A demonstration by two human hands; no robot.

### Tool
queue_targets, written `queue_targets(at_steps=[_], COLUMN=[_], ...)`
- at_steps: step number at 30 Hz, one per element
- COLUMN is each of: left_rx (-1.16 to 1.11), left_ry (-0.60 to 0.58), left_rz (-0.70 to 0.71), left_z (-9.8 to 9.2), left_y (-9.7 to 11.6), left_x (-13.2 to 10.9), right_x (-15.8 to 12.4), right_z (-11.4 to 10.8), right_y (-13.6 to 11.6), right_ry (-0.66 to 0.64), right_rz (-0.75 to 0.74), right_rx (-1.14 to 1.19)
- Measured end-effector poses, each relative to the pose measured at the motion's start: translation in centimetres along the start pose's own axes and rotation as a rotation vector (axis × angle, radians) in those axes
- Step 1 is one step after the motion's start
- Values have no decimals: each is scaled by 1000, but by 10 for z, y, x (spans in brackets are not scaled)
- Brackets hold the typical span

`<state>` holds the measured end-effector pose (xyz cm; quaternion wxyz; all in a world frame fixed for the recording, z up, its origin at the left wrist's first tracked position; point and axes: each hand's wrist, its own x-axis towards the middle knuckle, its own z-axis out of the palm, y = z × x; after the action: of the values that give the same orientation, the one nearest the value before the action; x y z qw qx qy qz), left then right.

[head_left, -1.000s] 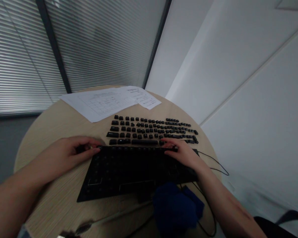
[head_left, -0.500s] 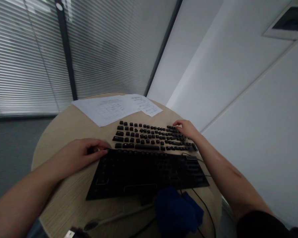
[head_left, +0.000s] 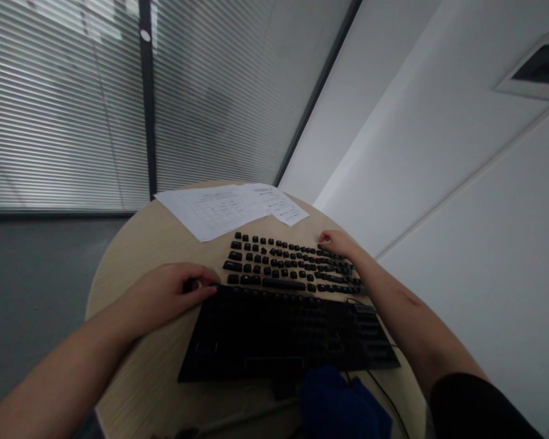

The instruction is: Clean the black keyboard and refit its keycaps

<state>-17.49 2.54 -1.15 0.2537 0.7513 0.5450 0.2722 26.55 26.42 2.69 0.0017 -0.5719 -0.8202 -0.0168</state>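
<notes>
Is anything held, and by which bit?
Can't tell: left fingers are at the keyboard's far left corner, right fingers at the loose keycaps; any grip is unclear.

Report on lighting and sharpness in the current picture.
Head view: dim, with the blinds brightest at upper left; head view: keyboard so dark its detail is mostly lost; head view: loose keycaps soft, blurring together by the right hand.

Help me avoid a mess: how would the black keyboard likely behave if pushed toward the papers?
The keyboard would probably move as one stiff piece, given its straight edges. Lying broad and flat, it seems unlikely to tip or roll. It might scatter the loose keycaps, lined up just beyond its far edge.
</notes>
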Motion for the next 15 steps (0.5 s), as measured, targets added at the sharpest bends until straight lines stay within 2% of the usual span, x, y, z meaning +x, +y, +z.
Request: queue_targets(at_steps=[5, 9, 12, 15], left_rx=[4, 6, 13, -9], left_ry=[-11, -12, -17, -1], left_rz=[-13, -7, -15, -4], left_z=[0, 1, 0, 0], left_y=[1, 0, 0, -1], left_x=[0, 0, 0, -1], right_x=[4, -3, -29, -74], right_z=[3, -10, -29, -47], right_y=[-11, -27, -38, -47], right_ry=[3, 84, 176, 239], right_rz=[18, 34, -3, -108], right_rx=[8, 38, 128, 345])
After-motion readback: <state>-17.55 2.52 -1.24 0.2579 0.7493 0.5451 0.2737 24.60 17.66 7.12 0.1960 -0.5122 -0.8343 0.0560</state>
